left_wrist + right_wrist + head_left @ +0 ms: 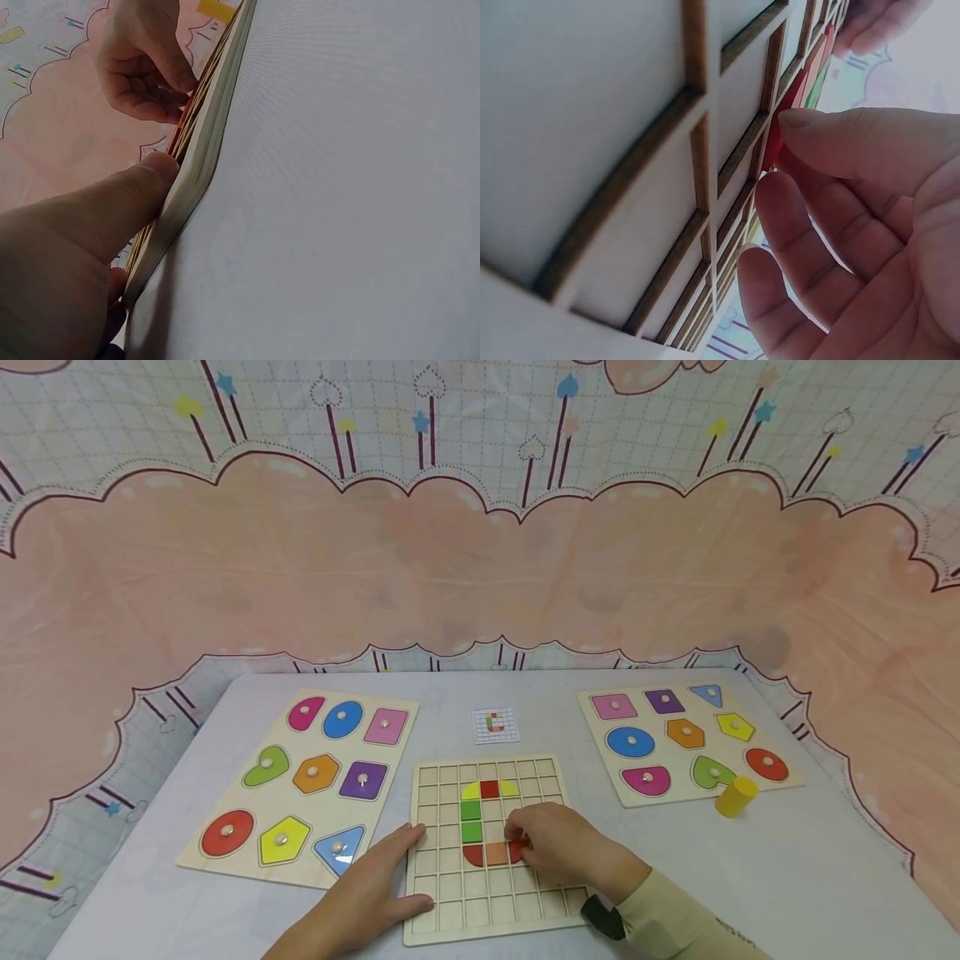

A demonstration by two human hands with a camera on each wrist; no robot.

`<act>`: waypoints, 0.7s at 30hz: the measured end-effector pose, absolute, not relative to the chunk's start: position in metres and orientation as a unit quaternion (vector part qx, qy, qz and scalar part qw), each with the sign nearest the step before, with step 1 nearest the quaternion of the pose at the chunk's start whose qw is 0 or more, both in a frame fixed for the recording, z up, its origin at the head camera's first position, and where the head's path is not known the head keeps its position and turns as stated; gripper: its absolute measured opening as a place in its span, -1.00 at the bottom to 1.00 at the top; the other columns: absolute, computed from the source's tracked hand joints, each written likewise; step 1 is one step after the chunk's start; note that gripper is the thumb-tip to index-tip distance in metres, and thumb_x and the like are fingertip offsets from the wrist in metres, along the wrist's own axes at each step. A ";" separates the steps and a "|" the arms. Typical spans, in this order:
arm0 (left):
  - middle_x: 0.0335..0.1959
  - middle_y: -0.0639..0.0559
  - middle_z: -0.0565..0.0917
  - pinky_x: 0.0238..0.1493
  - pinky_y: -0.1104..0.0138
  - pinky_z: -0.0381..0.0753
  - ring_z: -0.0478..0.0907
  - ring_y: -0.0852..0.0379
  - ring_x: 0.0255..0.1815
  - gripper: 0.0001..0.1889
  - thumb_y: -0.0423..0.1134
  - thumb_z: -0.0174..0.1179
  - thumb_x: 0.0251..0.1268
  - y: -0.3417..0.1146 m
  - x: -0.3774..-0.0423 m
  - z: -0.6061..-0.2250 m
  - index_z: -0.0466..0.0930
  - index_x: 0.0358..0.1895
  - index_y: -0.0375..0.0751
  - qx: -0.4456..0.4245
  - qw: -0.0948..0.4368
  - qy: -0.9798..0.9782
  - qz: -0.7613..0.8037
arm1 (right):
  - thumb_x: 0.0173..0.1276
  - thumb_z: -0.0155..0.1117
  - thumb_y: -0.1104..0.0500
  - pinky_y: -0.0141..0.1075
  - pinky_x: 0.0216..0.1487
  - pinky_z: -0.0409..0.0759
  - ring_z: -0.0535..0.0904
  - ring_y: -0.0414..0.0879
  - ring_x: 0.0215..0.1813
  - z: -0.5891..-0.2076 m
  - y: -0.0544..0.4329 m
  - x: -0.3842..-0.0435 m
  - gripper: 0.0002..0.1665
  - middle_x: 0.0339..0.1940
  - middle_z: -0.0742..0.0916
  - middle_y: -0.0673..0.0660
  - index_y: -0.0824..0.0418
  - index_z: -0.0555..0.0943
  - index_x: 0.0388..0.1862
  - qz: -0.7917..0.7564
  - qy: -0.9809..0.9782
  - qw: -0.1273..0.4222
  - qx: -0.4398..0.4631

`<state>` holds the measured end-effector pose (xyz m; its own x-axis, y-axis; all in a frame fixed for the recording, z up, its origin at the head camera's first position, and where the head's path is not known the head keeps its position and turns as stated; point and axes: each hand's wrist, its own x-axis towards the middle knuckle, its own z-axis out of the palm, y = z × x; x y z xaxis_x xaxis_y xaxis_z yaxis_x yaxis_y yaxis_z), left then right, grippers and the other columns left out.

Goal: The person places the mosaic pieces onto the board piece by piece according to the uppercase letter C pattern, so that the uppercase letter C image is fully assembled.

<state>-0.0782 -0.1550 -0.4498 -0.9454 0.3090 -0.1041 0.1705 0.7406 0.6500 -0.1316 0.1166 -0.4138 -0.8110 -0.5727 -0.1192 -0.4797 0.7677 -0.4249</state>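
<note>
A wooden grid board (442,910) lies in front of me with coloured tiles in some cells. Along its left edge rests my left hand (367,893), thumb and fingers spread apart; in the left wrist view the thumb (135,199) touches the rim. My right hand (562,847) pinches a red tile with a rounded corner (515,852) at the board, partly hidden by the fingers. Beside it sit an orange tile (497,854) and another red rounded tile (473,855). Green tiles (471,810), yellow rounded tiles (470,791) and a red square tile (489,789) fill cells above.
A small pattern card (496,726) lies behind the board. Knobbed shape puzzles stand flat at the left (247,802) and right (622,789). A yellow cylinder (737,797) is by the right puzzle's front corner. Patterned cloth (480,568) hangs behind the white table (787,877).
</note>
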 end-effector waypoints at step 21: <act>0.46 -0.23 0.35 0.38 -0.15 0.30 0.24 -0.24 0.48 -0.05 0.09 0.54 -0.01 -0.153 -0.079 -0.447 0.35 0.44 -0.25 0.130 0.109 0.930 0.327 | 0.16 0.43 0.31 -0.09 -0.03 0.61 0.52 -0.12 -0.23 -0.409 0.134 -0.133 -0.76 -0.31 0.66 -0.07 0.18 0.67 -0.17 -0.221 0.936 0.134 -0.241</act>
